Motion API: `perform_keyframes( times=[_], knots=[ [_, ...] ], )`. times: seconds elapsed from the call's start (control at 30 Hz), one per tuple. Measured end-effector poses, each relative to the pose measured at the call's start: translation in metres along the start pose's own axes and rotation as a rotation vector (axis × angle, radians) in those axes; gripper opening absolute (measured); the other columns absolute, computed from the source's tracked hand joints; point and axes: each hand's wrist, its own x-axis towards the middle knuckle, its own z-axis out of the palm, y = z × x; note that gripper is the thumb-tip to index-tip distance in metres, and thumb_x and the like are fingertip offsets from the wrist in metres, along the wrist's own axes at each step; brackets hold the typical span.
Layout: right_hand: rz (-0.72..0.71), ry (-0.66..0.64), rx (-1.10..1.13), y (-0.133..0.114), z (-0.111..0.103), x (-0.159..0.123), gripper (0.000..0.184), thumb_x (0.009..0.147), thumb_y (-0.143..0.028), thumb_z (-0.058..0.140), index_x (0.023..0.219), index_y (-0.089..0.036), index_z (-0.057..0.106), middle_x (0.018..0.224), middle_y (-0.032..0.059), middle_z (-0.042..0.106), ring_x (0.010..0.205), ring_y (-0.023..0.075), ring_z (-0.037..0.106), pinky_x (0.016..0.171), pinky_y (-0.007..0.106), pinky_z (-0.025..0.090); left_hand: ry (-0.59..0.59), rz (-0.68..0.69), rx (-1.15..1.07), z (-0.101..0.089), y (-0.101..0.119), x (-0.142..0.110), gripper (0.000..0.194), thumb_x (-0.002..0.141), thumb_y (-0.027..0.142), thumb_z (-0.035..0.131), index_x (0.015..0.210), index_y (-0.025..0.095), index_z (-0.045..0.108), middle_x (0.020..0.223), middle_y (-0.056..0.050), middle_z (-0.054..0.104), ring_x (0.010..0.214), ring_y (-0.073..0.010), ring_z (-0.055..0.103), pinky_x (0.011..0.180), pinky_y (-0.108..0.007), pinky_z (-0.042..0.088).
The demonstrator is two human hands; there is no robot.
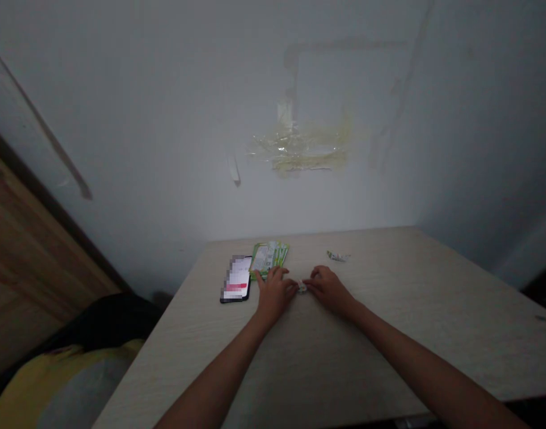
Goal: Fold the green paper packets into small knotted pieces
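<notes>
A small whitish piece [302, 287], too small and dim to name, lies between my two hands just above or on the table. My left hand [275, 293] has its thumb-side fingertips at the left end of the piece, with the other fingers bent near a stack of green-and-white printed packets [267, 257]. From the other side, my right hand [330, 291] pinches the right end, its fingers curled. Whether the packets are touched by my left fingers is hard to make out.
A phone [237, 280] with a lit screen lies left of the packets. Small crumpled scraps [335, 256] sit toward the back right. The pale wooden table [411, 286] meets a wall [201, 119] with peeling tape. Yellow and grey fabric [71, 381] is at lower left.
</notes>
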Motion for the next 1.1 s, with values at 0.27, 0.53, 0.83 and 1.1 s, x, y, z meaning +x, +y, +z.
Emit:
perform_keyframes(
  times=[0.27,0.53,0.83,1.1],
  knots=[
    [-0.017,0.017,0.016,-0.003,-0.001,-0.001,0.022,0.089,-0.026,0.06,0.107,-0.024,0.072,0.105,0.0103,0.057,0.098,0.0205,0.053,0.087,0.035,0.045,-0.012,-0.007,-0.023,0.003,-0.002,0.001,0.014,0.085,0.04,0.063,0.095,0.038,0.073,0.125,-0.001,0.061,0.128,-0.0297,0.042,0.105,-0.075,-0.001],
    [-0.026,-0.015,-0.032,0.003,0.004,0.0,0.025,0.092,-0.031,0.056,0.112,-0.027,0.07,0.111,0.0116,0.055,0.106,0.023,0.051,0.09,0.039,0.044,-0.06,0.012,0.063,-0.002,-0.004,-0.001,0.023,0.09,0.047,0.052,0.104,0.046,0.069,0.135,0.002,0.056,0.132,-0.0347,0.037,0.101,-0.079,-0.003],
    [-0.004,0.005,-0.06,0.003,0.004,-0.001,0.029,0.093,-0.033,0.055,0.117,-0.025,0.067,0.111,0.0117,0.056,0.104,0.0223,0.052,0.089,0.038,0.045,-0.047,0.054,0.11,0.0,-0.005,-0.006,0.032,0.09,0.048,0.051,0.12,0.045,0.061,0.137,-0.003,0.055,0.132,-0.0362,0.038,0.102,-0.079,0.0],
    [0.042,0.004,-0.023,0.002,0.001,-0.003,0.027,0.092,-0.032,0.056,0.115,-0.029,0.068,0.112,0.0102,0.057,0.105,0.021,0.054,0.091,0.037,0.045,0.004,0.114,0.026,-0.007,-0.007,-0.006,0.021,0.087,0.042,0.06,0.106,0.042,0.069,0.131,0.001,0.059,0.13,-0.0294,0.042,0.106,-0.074,-0.004]
  ],
)
